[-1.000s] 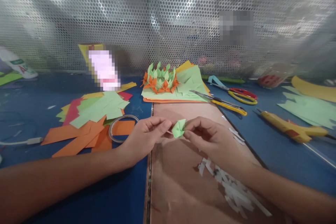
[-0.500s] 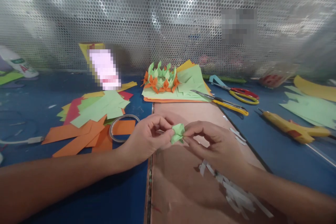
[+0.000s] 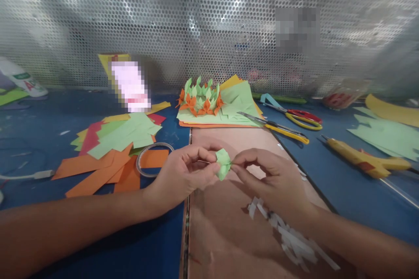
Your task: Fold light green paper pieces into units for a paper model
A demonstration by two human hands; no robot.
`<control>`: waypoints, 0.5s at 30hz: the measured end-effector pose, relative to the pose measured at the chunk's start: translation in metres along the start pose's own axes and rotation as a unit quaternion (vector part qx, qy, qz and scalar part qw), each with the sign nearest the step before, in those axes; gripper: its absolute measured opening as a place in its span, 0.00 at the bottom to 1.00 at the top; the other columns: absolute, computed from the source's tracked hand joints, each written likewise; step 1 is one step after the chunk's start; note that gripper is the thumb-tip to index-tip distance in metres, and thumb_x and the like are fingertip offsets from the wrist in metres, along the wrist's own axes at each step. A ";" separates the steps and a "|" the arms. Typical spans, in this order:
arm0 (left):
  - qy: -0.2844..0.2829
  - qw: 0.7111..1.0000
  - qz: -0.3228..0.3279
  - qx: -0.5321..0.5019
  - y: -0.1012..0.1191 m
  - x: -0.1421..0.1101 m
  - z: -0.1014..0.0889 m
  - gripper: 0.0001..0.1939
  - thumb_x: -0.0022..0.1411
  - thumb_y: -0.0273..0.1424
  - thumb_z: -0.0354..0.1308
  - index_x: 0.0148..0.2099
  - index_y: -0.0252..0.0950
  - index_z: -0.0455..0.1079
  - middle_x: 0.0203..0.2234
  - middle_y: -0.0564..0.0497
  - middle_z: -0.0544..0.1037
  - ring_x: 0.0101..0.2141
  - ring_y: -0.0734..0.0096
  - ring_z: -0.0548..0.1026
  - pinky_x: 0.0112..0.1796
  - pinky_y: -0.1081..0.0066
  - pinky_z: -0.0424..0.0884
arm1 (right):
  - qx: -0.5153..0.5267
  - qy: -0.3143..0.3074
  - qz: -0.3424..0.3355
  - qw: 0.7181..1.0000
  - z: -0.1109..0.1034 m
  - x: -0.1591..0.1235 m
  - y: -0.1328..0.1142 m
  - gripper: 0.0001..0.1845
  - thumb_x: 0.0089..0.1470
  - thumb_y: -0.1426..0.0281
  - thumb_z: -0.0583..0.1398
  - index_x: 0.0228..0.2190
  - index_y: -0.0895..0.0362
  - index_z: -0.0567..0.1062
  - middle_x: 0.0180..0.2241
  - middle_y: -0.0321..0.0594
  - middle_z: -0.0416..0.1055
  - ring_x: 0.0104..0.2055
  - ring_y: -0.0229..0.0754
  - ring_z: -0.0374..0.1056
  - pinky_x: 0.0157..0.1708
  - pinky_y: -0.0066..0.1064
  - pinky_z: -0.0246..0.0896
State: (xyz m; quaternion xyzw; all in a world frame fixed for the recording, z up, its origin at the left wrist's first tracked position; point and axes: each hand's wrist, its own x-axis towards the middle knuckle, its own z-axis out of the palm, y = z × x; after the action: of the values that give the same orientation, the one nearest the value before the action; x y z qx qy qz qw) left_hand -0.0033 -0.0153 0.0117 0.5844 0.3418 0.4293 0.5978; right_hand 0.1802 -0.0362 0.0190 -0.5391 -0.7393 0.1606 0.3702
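Note:
A small folded piece of light green paper (image 3: 223,165) is held above the brown board (image 3: 216,226), between my two hands. My left hand (image 3: 186,168) pinches its left side between thumb and fingers. On the other side, the thumb and forefinger of my right hand (image 3: 266,172) close on its right edge. Behind them, a ring of folded green and orange paper pieces (image 3: 204,100) sits on a stack of coloured paper sheets (image 3: 242,100). A roll of tape (image 3: 140,166) lies flat just left of my left hand.
Orange paper strips (image 3: 94,165) and a pile of coloured paper (image 3: 127,133) lie left. A box cutter (image 3: 278,130), scissors (image 3: 297,115) and a yellow glue gun (image 3: 366,157) are on the right. White paper strips (image 3: 294,235) lie near my right forearm. A perforated metal sheet (image 3: 183,22) stands behind.
The green paper piece has been turned between my fingers and shows a different face. My left fingers have shifted right, from a thin strip beside it onto the piece itself.

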 end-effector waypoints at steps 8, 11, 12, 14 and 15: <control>0.012 0.994 0.085 0.064 -0.001 -0.001 0.000 0.02 0.51 0.26 0.60 0.28 0.35 0.69 0.41 0.48 0.74 0.43 0.69 0.72 0.41 0.74 0.71 | 0.052 0.006 0.028 0.998 0.004 -0.001 0.003 0.04 0.50 0.68 0.59 0.27 0.54 0.75 0.26 0.36 0.74 0.26 0.38 0.68 0.29 0.29 0.64; 0.017 0.991 0.101 0.087 -0.002 -0.002 -0.001 0.02 0.51 0.26 0.60 0.28 0.36 0.70 0.41 0.48 0.74 0.46 0.67 0.71 0.41 0.73 0.70 | 0.104 -0.010 0.065 0.992 0.005 -0.002 0.001 0.05 0.50 0.68 0.59 0.26 0.55 0.74 0.24 0.35 0.73 0.25 0.36 0.66 0.27 0.26 0.62; 0.018 0.991 0.100 0.092 -0.002 -0.003 -0.002 0.02 0.52 0.27 0.60 0.28 0.36 0.70 0.41 0.47 0.74 0.46 0.66 0.71 0.42 0.72 0.70 | 0.124 -0.016 0.084 0.989 0.006 -0.003 0.000 0.06 0.50 0.68 0.60 0.25 0.56 0.74 0.23 0.35 0.72 0.24 0.35 0.65 0.25 0.25 0.61; 0.016 0.991 0.097 0.096 -0.002 -0.003 -0.001 0.02 0.52 0.28 0.61 0.29 0.36 0.70 0.41 0.47 0.74 0.47 0.65 0.71 0.42 0.71 0.70 | 0.167 -0.032 0.126 0.977 0.007 -0.003 -0.003 0.07 0.50 0.66 0.59 0.25 0.57 0.73 0.21 0.34 0.69 0.21 0.33 0.62 0.22 0.24 0.59; 0.014 0.991 0.094 0.095 -0.001 -0.003 -0.001 0.02 0.52 0.28 0.61 0.30 0.36 0.71 0.41 0.47 0.74 0.47 0.65 0.71 0.42 0.72 0.70 | 0.192 -0.042 0.149 0.969 0.007 -0.004 -0.005 0.09 0.50 0.65 0.59 0.25 0.57 0.72 0.20 0.33 0.67 0.20 0.32 0.59 0.19 0.23 0.57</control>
State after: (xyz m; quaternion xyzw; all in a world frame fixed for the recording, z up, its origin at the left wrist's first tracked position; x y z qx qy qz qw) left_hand -0.0052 -0.0171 0.0103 0.6622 0.3325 0.4573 0.4917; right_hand 0.1721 -0.0402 0.0159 -0.5551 -0.6206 0.3753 0.4072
